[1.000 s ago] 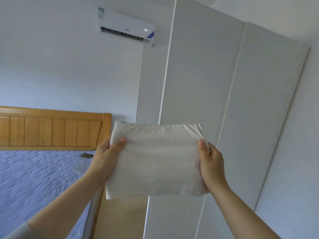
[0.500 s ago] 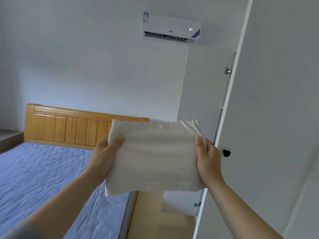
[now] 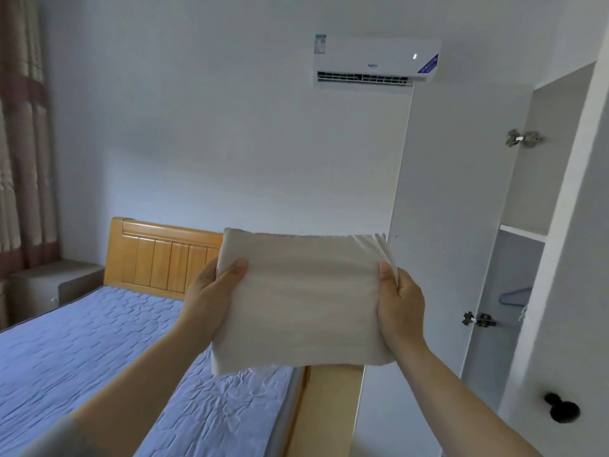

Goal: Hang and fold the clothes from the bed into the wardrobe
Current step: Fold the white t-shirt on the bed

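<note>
White walls close in a bedroom, with an air conditioner (image 3: 375, 61) mounted high up and a curtain (image 3: 23, 143) hanging at the far left. Below, a bed (image 3: 99, 357) with a blue quilted cover and a wooden headboard (image 3: 164, 255) fills the left side. At the right stands the wardrobe (image 3: 527, 179), its door (image 3: 445, 225) swung open. Inside are a shelf (image 3: 522, 233) and, below it, a blue hanger (image 3: 514, 296). A black knob (image 3: 562, 412) shows on the nearer panel. A folded beige cloth (image 3: 303, 301) is held flat in the air between both hands, over the bed's edge and the strip of floor beside it, just left of the open wardrobe. The left hand (image 3: 211, 291) grips its left edge, thumb pressed on the top face, fingers hidden underneath. The right hand (image 3: 400, 305) pinches the right edge, thumb on top and fingers curled behind, bunching the fabric a little at the upper corner.
</note>
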`<state>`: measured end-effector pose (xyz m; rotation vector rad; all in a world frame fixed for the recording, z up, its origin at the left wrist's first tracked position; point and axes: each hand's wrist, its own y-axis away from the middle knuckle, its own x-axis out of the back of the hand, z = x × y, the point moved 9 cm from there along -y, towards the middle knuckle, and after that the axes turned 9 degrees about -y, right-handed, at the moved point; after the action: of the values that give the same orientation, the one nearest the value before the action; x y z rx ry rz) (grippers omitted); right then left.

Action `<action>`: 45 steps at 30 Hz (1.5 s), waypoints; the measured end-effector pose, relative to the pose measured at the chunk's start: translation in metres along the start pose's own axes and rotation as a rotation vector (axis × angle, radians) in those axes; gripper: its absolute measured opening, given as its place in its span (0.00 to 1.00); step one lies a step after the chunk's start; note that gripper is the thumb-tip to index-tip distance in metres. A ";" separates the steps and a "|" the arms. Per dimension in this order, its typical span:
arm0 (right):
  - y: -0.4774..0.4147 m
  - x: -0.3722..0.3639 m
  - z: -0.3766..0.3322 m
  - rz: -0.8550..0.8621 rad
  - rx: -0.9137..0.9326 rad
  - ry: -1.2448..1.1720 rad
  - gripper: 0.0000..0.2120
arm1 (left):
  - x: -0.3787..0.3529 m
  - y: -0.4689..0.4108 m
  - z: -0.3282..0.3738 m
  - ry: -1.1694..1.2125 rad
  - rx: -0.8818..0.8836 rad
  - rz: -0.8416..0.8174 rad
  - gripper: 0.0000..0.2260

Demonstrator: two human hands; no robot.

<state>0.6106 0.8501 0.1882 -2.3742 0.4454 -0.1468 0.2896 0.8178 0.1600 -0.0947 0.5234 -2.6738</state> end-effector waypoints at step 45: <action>-0.377 0.273 0.175 0.642 0.154 0.704 0.18 | -0.710 -0.298 -0.049 0.488 -0.060 -0.897 0.09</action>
<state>1.0096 1.1239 0.3046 -1.8598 1.4345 -0.6898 0.8162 1.3764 0.2349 0.4166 0.8667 -3.5756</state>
